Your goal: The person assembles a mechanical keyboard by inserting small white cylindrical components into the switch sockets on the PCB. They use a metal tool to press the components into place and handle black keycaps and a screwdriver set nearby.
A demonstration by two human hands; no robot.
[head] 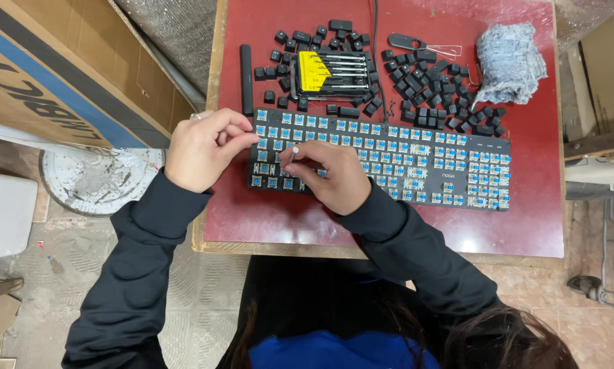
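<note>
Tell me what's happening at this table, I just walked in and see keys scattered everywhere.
A person in dark sleeves is working on a black keyboard with bare blue switches on a red table. The left hand steadies the keyboard's left end, while the right hand holds a small thin metal tool over the switches there. Loose black keycaps lie in heaps behind it, around a yellow-and-black screwdriver set, with a folded grey cloth at the far right.

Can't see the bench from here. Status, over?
Left hand steadies keyboard corner. Right hand pinches small tool over switches. Loose keycaps behind, clear.
</note>
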